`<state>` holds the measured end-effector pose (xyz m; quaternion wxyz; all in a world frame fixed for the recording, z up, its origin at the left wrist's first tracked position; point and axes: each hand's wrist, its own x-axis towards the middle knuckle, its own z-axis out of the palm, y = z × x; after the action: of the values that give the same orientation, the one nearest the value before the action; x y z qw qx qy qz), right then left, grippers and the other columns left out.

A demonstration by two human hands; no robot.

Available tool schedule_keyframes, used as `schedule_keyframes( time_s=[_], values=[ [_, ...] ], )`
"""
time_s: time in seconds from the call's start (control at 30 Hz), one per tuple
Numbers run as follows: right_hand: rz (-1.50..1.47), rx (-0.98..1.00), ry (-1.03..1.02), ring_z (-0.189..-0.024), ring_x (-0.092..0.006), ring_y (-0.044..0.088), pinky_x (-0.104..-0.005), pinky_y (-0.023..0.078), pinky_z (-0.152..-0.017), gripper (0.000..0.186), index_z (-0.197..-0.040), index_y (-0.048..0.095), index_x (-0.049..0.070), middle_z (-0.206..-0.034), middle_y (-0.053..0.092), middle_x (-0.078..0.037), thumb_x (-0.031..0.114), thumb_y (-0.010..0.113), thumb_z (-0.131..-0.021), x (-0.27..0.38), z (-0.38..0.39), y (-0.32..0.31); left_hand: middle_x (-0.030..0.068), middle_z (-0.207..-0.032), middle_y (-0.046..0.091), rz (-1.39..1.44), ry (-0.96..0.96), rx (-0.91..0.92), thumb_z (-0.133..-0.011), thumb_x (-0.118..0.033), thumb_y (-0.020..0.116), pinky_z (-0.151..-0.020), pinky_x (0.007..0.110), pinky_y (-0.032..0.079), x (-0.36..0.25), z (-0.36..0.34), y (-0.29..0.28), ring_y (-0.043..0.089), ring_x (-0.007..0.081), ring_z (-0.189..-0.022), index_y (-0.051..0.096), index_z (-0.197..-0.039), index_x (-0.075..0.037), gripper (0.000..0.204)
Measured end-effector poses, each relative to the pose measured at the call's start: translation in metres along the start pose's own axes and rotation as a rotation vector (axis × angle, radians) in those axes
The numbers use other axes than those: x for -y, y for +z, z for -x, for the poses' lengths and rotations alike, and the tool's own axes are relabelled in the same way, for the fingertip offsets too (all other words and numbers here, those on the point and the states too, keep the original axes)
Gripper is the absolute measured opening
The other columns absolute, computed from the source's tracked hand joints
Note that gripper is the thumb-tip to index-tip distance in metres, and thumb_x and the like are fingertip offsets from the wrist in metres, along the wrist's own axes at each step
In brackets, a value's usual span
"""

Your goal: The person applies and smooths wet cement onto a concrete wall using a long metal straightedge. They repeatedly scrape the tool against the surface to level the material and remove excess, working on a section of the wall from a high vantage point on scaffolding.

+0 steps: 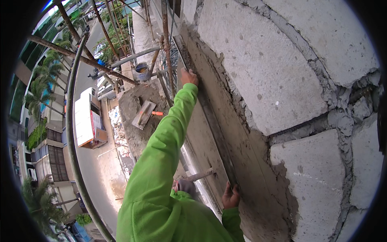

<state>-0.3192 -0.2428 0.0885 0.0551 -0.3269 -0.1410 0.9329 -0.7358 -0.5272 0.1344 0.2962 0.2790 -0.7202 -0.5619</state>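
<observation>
Long, straight grey metal bar (215,127) lay against the brown mortar band (246,161) beside pale rough blocks (266,76). Your left hand (189,77) gripped its far part; your right hand (231,197) pinched its near end.

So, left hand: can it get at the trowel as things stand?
Probably, but not while gripping: the left hand is closed on the long bar, so it would have to let go. Otherwise the way looks free; nothing covers the trowel, and its orange handle points toward the left sleeve.
</observation>
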Motion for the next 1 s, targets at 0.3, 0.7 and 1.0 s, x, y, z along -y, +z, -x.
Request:
schedule_keyframes(
  time_s=[0.3,0.7,1.0],
  values=[
    [0.048,0.067,-0.007,-0.096,-0.0245,0.05,-0.0298,0.047,-0.079,0.023,-0.102,0.047,-0.002,-0.103,0.051,-0.015,0.006,0.048,-0.08,0.025,0.012,-0.047,0.0202,-0.071,0.05,0.051,0.151,-0.004,-0.081,-0.012,0.043,-0.061,0.04,0.037,-0.075,0.066,-0.059,0.048,0.0389,-0.068,0.038,-0.086,-0.002,0.012],
    [0.008,-0.008,-0.012,-0.101,-0.0257,0.046,-0.0348,0.041,-0.089,0.027,-0.106,0.043,-0.004,-0.109,0.047,-0.016,0.006,0.045,-0.081,0.005,0.018,0.012,0.0159,-0.071,0.052,0.498,-0.457,-0.098,-0.077,-0.028,0.043,-0.059,0.033,0.039,0.068,-0.016,-0.008,0.05,0.0273,-0.061,0.043,-0.073,-0.005,0.024],
    [0.001,-0.084,-0.029,-0.1,-0.0255,0.046,-0.031,0.042,-0.086,0.027,-0.106,0.043,-0.005,-0.106,0.048,-0.016,0.006,0.046,-0.081,0.019,0.008,-0.034,0.0035,-0.057,0.041,1.208,-0.776,-0.158,-0.075,-0.033,0.042,-0.048,0.028,0.036,0.016,0.012,0.001,0.041,0.0152,-0.049,0.043,-0.062,-0.008,0.028]
  ],
)
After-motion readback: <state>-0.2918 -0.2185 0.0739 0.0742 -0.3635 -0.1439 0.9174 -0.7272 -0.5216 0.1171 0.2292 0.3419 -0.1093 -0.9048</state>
